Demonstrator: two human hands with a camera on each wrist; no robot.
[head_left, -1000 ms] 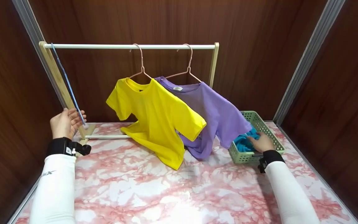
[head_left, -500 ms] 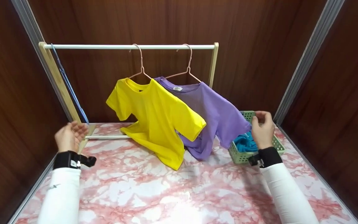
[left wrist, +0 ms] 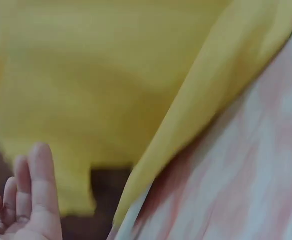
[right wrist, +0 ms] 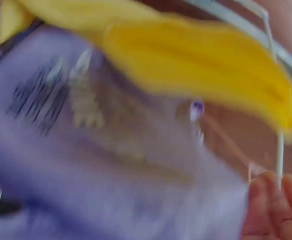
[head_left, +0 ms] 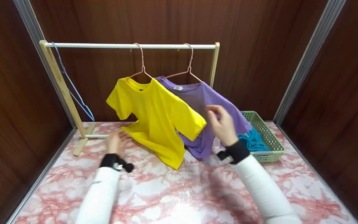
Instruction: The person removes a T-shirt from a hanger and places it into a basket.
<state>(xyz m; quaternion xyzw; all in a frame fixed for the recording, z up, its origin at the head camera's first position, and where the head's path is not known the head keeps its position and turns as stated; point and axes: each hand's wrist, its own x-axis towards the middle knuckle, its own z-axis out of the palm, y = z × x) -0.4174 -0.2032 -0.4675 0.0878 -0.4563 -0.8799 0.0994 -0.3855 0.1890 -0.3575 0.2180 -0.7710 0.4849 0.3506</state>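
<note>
A yellow T-shirt (head_left: 154,115) hangs from the rack on a pink hanger. Behind it, to the right, a purple T-shirt (head_left: 197,93) hangs on another pink hanger. My left hand (head_left: 116,143), blurred, is by the yellow shirt's lower left edge; its fingers (left wrist: 43,175) are extended and hold nothing. In front of the purple shirt is my right hand (head_left: 224,126), bent at the fingers and holding nothing. The right wrist view shows its fingers (right wrist: 271,205) near the purple cloth, with print visible on the shirt.
A blue hanger (head_left: 75,88) hangs bare at the left end of the white rod (head_left: 163,46). The rack's wooden legs (head_left: 57,81) stand on the marbled tabletop (head_left: 154,199). Blue cloth (head_left: 255,141) lies in a green basket (head_left: 269,137) at right. Brown walls enclose the table.
My left hand has left the blue hanger and moved right. My right hand has come out of the basket and moved left to the shirts. The blue hanger has swung slightly.
</note>
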